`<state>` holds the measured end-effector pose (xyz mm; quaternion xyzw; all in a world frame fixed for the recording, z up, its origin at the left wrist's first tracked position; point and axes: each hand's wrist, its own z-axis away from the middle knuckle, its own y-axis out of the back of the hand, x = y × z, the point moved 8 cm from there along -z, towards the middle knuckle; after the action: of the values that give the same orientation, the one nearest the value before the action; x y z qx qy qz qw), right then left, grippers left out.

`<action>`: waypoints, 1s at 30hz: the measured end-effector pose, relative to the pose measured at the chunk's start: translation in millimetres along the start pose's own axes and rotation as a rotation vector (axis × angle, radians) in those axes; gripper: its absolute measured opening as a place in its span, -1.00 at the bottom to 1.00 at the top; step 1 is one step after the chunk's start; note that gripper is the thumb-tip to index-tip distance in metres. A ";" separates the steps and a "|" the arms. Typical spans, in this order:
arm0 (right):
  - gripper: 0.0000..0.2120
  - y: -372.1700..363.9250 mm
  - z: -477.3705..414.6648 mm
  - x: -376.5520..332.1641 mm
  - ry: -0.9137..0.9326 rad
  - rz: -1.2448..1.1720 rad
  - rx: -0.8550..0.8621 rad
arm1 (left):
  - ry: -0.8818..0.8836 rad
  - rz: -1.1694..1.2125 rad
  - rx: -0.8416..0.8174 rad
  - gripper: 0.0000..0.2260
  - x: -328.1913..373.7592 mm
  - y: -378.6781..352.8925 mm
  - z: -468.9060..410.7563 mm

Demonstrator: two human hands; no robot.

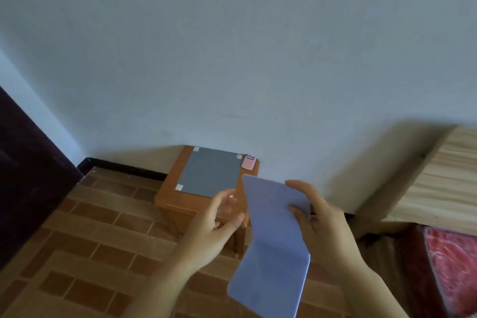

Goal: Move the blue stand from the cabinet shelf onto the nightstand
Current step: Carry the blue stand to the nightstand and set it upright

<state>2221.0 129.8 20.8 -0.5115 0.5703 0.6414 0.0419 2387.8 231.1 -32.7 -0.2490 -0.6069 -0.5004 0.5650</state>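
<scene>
Near the nightstand (pixel 185 201), blue stand (pixel 273 240) in right hand (pixel 325 224) grip

Blue stand (pixel 273 248) in the right hand (pixel 325 231), left hand (pixel 216 227) at its edge, nightstand (pixel 172 190) with grey mat (pixel 211 171) beyond

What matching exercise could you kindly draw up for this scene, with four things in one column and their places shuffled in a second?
Things:
1. blue stand
2. grey mat
3. pink item
4. red bedding

Places:
A. back right corner of the nightstand
B. gripped by the right hand
C. right edge of the view
D. flat on the nightstand top

Pairs: 1-B, 2-D, 3-A, 4-C.
</scene>
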 end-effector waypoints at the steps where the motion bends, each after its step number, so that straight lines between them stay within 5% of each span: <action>1: -0.61 -6.7 -14.5 0.5 0.011 0.003 -0.025 | 0.008 -0.001 0.017 -0.68 -3.2 6.8 -11.0; 6: -0.47 -32.6 -85.0 2.7 0.074 -0.050 -0.120 | 0.041 -0.005 0.084 -0.65 -12.4 29.1 -71.5; 18: -0.63 -66.9 -277.9 54.4 0.125 -0.112 -0.155 | 0.137 -0.086 0.121 -0.62 -5.1 60.0 -247.1; 30: -0.64 -124.8 -360.6 33.3 0.099 -0.152 -0.211 | 0.172 -0.069 0.201 -0.61 -31.4 135.3 -309.8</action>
<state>2504.0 -123.9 -26.0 -0.5858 0.4607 0.6667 0.0082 2648.0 14.8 -61.1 -0.1260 -0.6117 -0.4757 0.6194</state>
